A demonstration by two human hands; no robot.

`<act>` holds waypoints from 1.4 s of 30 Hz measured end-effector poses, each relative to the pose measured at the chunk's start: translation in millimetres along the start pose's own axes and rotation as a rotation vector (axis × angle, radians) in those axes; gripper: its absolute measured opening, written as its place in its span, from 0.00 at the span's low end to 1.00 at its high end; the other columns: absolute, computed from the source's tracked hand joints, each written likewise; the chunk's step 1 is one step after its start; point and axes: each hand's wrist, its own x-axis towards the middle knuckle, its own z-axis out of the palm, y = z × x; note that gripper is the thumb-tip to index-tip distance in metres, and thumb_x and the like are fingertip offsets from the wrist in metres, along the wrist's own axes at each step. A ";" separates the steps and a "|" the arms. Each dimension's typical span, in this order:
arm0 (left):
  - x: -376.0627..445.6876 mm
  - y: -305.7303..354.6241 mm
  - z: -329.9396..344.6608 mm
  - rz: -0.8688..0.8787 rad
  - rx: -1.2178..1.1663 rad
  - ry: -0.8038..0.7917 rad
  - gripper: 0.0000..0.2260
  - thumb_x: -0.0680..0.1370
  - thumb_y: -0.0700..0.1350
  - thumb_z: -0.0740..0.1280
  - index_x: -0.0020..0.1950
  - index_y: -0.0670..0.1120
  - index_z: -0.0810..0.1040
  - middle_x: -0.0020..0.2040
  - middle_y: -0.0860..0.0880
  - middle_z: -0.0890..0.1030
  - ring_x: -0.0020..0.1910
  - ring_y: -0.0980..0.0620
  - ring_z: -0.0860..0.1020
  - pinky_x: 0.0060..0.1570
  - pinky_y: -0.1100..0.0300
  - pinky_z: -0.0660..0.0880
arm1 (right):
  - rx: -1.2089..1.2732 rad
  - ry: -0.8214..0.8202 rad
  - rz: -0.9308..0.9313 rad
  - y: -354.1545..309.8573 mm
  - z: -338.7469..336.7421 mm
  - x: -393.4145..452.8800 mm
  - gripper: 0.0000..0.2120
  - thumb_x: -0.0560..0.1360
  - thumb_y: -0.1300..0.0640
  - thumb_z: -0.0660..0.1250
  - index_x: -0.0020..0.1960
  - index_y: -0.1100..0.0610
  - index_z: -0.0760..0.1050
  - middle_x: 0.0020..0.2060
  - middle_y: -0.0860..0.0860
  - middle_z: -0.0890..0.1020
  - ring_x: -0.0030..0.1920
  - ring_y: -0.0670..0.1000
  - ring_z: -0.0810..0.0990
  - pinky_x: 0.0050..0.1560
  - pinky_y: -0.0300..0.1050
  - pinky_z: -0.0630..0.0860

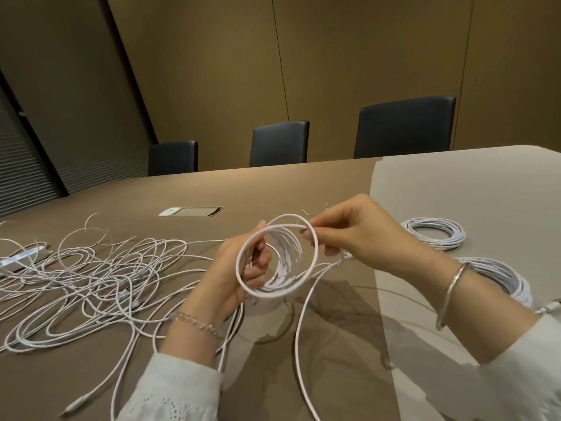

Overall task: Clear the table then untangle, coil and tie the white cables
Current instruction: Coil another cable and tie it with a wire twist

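I hold a round coil of white cable (282,288) upright above the table (273,189). My left hand (243,268) grips the coil's left side, fingers curled through the loops. My right hand (349,235) pinches the top strand of the coil. A loose length of the same cable hangs from the coil down to the near table edge. A big tangle of white cables (91,281) sprawls over the left of the table. Two finished coils lie at the right, one farther back (434,237) and one (504,278) partly hidden behind my right wrist.
A white power strip (21,258) lies at the far left under the tangle. A flush socket hatch (191,211) sits in the tabletop's middle. Thin wire ties (309,211) lie beyond my right hand. Three dark chairs (279,144) stand along the far side.
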 end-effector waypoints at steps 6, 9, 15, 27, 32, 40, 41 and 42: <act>-6.1 2.2 3.4 -0.014 -0.042 -0.071 0.13 0.76 0.52 0.64 0.36 0.45 0.70 0.24 0.49 0.71 0.18 0.57 0.63 0.19 0.67 0.58 | -0.546 0.242 -0.206 12.2 9.7 -1.1 0.07 0.75 0.53 0.71 0.47 0.55 0.86 0.38 0.51 0.86 0.38 0.52 0.81 0.42 0.47 0.77; -4.6 1.7 5.5 -0.017 -0.039 -0.046 0.14 0.78 0.51 0.63 0.38 0.43 0.73 0.21 0.52 0.62 0.18 0.57 0.59 0.19 0.66 0.60 | -0.585 0.280 -0.183 14.8 9.5 -0.8 0.10 0.76 0.51 0.69 0.46 0.56 0.86 0.37 0.52 0.85 0.38 0.52 0.81 0.42 0.48 0.77; -3.9 4.6 3.6 -0.060 -0.191 -0.075 0.14 0.75 0.52 0.65 0.35 0.45 0.72 0.21 0.54 0.58 0.18 0.58 0.58 0.20 0.65 0.61 | 0.170 0.183 0.033 5.3 12.9 1.8 0.11 0.80 0.52 0.63 0.54 0.54 0.82 0.37 0.50 0.84 0.30 0.45 0.78 0.32 0.37 0.76; -9.8 4.0 7.6 -0.073 -0.324 -0.165 0.16 0.77 0.53 0.63 0.34 0.44 0.74 0.21 0.53 0.59 0.23 0.55 0.63 0.50 0.52 0.70 | -0.072 0.329 -0.074 13.2 11.4 2.6 0.03 0.71 0.54 0.75 0.45 0.49 0.84 0.39 0.45 0.81 0.39 0.47 0.78 0.42 0.44 0.77; -14.1 8.3 8.8 -0.118 -0.358 -0.280 0.17 0.78 0.54 0.62 0.36 0.43 0.76 0.21 0.54 0.57 0.20 0.58 0.58 0.29 0.62 0.72 | -0.071 0.350 -0.021 13.1 11.0 3.0 0.09 0.66 0.47 0.78 0.36 0.50 0.81 0.31 0.45 0.80 0.30 0.42 0.73 0.34 0.41 0.73; -16.6 11.3 7.2 -0.154 -0.363 -0.312 0.14 0.77 0.49 0.61 0.36 0.42 0.74 0.22 0.53 0.63 0.17 0.59 0.62 0.21 0.65 0.66 | 0.134 0.151 0.128 11.1 -3.7 3.5 0.09 0.64 0.55 0.81 0.40 0.53 0.83 0.32 0.45 0.82 0.33 0.42 0.78 0.37 0.35 0.78; -16.8 11.1 7.3 -0.152 -0.362 -0.316 0.14 0.77 0.49 0.61 0.36 0.42 0.74 0.22 0.53 0.63 0.17 0.58 0.62 0.22 0.64 0.67 | 0.147 0.129 0.134 10.7 -5.7 3.3 0.09 0.64 0.57 0.80 0.41 0.52 0.83 0.32 0.45 0.82 0.34 0.43 0.79 0.38 0.35 0.79; -16.7 11.0 7.7 -0.151 -0.362 -0.319 0.14 0.78 0.49 0.61 0.36 0.42 0.74 0.22 0.53 0.63 0.18 0.58 0.62 0.22 0.64 0.69 | 0.152 0.112 0.139 10.4 -7.1 3.3 0.09 0.64 0.59 0.80 0.41 0.52 0.83 0.33 0.46 0.82 0.34 0.44 0.80 0.38 0.36 0.79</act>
